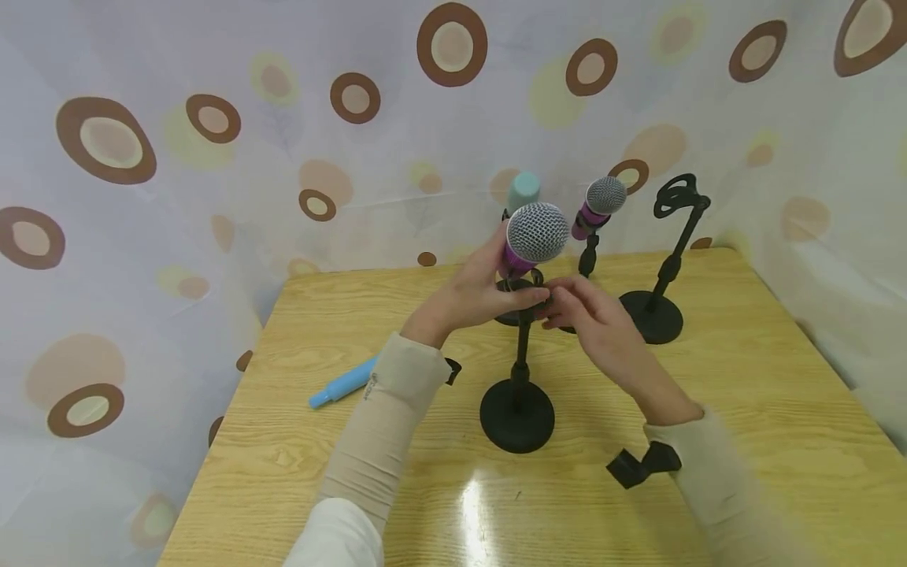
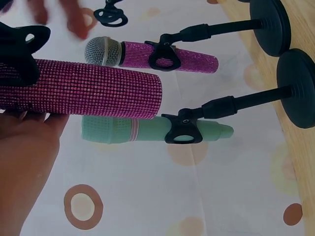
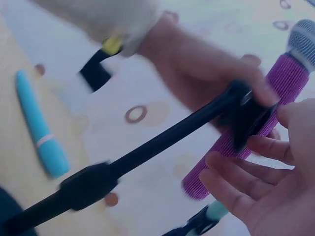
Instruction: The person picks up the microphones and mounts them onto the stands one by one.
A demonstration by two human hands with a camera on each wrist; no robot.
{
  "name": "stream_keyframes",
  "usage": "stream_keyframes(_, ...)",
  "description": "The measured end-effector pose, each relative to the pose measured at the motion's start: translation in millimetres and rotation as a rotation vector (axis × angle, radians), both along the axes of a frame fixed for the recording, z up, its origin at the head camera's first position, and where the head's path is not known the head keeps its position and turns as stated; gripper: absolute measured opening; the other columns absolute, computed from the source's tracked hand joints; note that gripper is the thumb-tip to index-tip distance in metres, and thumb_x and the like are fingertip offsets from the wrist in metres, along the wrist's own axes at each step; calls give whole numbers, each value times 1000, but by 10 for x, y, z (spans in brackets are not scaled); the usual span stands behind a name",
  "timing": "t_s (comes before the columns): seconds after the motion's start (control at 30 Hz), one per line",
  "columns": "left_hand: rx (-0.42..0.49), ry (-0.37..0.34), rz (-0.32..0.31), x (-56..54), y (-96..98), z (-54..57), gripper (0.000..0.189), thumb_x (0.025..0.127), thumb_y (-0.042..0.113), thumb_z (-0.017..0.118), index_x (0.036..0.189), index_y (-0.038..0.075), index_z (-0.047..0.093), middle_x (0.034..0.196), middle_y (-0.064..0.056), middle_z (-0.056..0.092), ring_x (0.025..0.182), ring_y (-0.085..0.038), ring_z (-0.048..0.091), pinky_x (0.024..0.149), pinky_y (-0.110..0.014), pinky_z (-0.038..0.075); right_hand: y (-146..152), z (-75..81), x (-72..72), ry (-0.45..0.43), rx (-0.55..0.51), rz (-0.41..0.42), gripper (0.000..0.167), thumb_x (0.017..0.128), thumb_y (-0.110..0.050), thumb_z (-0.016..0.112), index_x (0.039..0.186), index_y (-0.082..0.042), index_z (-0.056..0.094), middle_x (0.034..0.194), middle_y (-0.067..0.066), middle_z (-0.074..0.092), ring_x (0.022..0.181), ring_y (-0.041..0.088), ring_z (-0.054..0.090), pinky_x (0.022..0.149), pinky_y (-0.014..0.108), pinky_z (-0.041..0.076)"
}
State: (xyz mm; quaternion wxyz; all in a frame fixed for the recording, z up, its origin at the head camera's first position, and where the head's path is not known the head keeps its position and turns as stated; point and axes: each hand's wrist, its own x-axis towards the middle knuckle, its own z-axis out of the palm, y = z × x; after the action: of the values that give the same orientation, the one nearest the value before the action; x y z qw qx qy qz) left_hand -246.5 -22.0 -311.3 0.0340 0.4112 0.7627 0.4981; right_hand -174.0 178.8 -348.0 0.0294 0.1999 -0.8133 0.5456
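Note:
My left hand (image 1: pixel 475 293) grips a purple, glittery microphone (image 1: pixel 536 234) with a silver mesh head. The microphone's studded body (image 2: pixel 108 91) lies in a black clip (image 3: pixel 248 118) atop a short stand with a round base (image 1: pixel 517 421). In the right wrist view, the left thumb presses by the clip and the other fingers go behind the microphone. Close to the clip is my right hand (image 1: pixel 602 331), its fingers (image 3: pixel 236 194) loosely bent with nothing held between them. Whether a right fingertip touches the clip or microphone cannot be told.
Behind stand a mint-green microphone (image 2: pixel 106 130) and another purple microphone (image 2: pixel 197 61), each clipped on its own stand. A further stand (image 1: pixel 652 315) with a bare clip is at the right. A light-blue microphone (image 1: pixel 347 384) lies on the wooden table (image 1: pixel 283 488), left. A patterned curtain hangs behind.

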Motion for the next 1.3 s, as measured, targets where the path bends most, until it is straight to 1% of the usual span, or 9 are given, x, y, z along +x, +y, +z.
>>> stream_keyframes(0.1, -16, 3, -3, 8, -41, 28, 79, 88, 17, 76, 149, 12, 27, 139, -8, 49, 123, -19, 53, 108, -31, 44, -32, 248, -77, -63, -51, 77, 35, 107, -32, 42, 127, -4, 50, 115, 13, 62, 95, 19, 70, 89, 26, 57)
stream_keyframes(0.23, -42, 19, -11, 12, -99, 69, 76, 86, 20, 78, 146, 14, 31, 138, -4, 51, 129, -15, 48, 115, -35, 37, -59, 373, -137, -145, -68, 127, 37, 105, -32, 48, 128, -3, 49, 117, 12, 59, 99, 19, 69, 91, 25, 56)
stream_keyframes(0.37, -113, 43, -51, -12, -145, 138, 76, 85, 21, 78, 145, 14, 33, 138, -3, 51, 129, -14, 47, 116, -39, 37, -46, 379, -158, -178, -88, 140, 40, 105, -31, 49, 133, -3, 48, 123, 15, 58, 103, 18, 68, 92, 26, 56)
stream_keyframes(0.53, -239, 60, -92, -32, -232, 234, 82, 78, 6, 64, 150, 14, 26, 142, -2, 44, 132, -14, 41, 117, -43, 34, -47, 365, -172, -183, -117, 158, 43, 104, -29, 50, 140, -5, 46, 125, 18, 58, 99, 22, 69, 91, 28, 57)
stream_keyframes(0.67, -291, 64, -92, -25, -235, 258, 86, 77, -2, 64, 150, 14, 22, 138, -3, 45, 121, -16, 49, 111, -40, 41, -52, 357, -181, -181, -130, 158, 43, 104, -29, 51, 141, -7, 45, 124, 15, 59, 97, 22, 69, 90, 28, 58)
stream_keyframes(0.8, -284, 61, -66, -2, -183, 249, 85, 81, -4, 72, 148, 12, 23, 138, -5, 47, 117, -16, 57, 109, -34, 45, -48, 345, -190, -168, -137, 157, 42, 104, -27, 51, 140, -7, 46, 123, 16, 59, 96, 21, 69, 90, 28, 57)
stream_keyframes(1.03, -241, 112, -46, 10, -139, 237, 80, 81, -9, 72, 146, 8, 28, 140, -7, 49, 123, -17, 58, 109, -32, 46, -26, 354, -203, -158, -95, 154, 40, 104, -26, 51, 138, -5, 47, 120, 15, 59, 97, 20, 67, 92, 27, 56)
stream_keyframes(1.17, -252, 165, -15, 33, -142, 237, 80, 80, -9, 73, 145, 7, 30, 135, -7, 52, 115, -18, 61, 104, -31, 50, -19, 373, -192, -170, -39, 125, 42, 103, -27, 55, 140, -10, 47, 126, 14, 57, 111, 21, 63, 102, 36, 51)
stream_keyframes(1.3, -225, 234, 9, 41, -133, 216, 71, 78, -8, 75, 137, 6, 39, 124, -6, 55, 104, -18, 60, 91, -27, 52, -21, 368, -193, -165, -21, 94, 35, 99, -27, 61, 128, -9, 52, 124, 10, 58, 120, 20, 61, 106, 43, 47)
